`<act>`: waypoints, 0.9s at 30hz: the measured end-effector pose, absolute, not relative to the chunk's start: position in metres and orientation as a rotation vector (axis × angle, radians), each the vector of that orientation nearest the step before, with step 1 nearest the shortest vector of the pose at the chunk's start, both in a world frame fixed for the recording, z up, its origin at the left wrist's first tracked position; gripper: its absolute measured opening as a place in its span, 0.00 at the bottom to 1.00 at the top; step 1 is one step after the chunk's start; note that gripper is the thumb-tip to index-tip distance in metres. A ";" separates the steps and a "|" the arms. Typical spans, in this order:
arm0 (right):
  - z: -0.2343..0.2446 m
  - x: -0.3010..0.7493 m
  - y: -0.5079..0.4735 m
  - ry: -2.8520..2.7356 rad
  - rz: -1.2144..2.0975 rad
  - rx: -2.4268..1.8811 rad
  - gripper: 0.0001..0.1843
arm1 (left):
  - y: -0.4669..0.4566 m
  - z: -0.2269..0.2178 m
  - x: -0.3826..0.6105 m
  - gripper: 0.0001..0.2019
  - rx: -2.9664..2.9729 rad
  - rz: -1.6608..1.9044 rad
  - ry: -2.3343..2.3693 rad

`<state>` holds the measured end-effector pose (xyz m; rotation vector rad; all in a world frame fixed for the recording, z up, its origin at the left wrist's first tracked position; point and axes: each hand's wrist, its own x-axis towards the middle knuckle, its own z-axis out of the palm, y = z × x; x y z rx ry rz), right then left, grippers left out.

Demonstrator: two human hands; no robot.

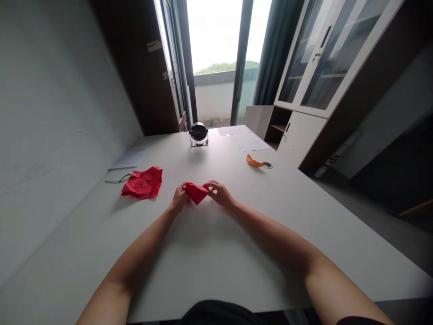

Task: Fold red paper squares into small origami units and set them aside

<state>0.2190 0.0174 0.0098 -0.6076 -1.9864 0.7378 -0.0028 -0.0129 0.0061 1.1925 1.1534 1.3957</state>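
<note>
A piece of folded red paper [196, 194] is held between my two hands above the white table [209, 253], its point hanging toward me. My left hand [180, 197] grips its left corner, with the fingers partly hidden behind the paper. On the other side, my right hand [219, 192] pinches the right corner between thumb and fingertips. A creased, unfolded sheet of red paper [142, 183] lies to the left of my hands. Farther off to the right rests a small orange folded-paper piece [254, 161].
A round black fan-like device [199, 133] on a metal stand is at the table's far end. A cable hole [267, 165] sits beside the orange piece. White papers [248, 140] lie back right, another sheet [129, 158] back left. A black cord [118, 179] touches the red sheet.
</note>
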 end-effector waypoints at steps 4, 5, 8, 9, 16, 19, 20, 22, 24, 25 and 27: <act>0.013 0.220 0.018 -2.012 0.618 -0.594 0.11 | -0.013 0.006 -0.003 0.19 1.179 1.345 1.078; 0.013 0.219 0.018 -2.022 0.589 -0.586 0.11 | -0.013 0.006 -0.002 0.20 1.170 1.355 1.053; 0.012 0.218 0.019 -2.044 0.549 -0.573 0.09 | -0.015 0.009 0.000 0.23 1.164 1.408 0.984; 0.011 0.218 0.019 -2.044 0.540 -0.579 0.08 | -0.016 0.011 0.000 0.23 1.172 1.415 0.976; 0.003 0.219 0.023 -1.987 0.555 -0.679 0.06 | -0.019 0.013 0.005 0.23 1.301 1.220 0.913; -0.001 0.219 0.025 -1.953 0.601 -0.713 0.06 | -0.018 0.010 0.007 0.24 1.313 1.200 0.867; -0.002 0.218 0.026 -1.943 0.616 -0.718 0.06 | -0.017 0.009 0.007 0.23 1.312 1.206 0.864; -0.002 0.218 0.026 -1.927 0.650 -0.716 0.07 | -0.016 0.008 0.007 0.23 1.300 1.222 0.866; -0.001 0.219 0.027 -1.923 0.689 -0.721 0.08 | -0.016 0.007 0.007 0.22 1.280 1.231 0.875; -0.001 0.219 0.027 -1.926 0.702 -0.739 0.08 | -0.016 0.007 0.008 0.22 1.272 1.233 0.883; -0.002 0.220 0.028 -1.934 0.711 -0.805 0.10 | -0.016 0.008 0.008 0.21 1.263 1.240 0.902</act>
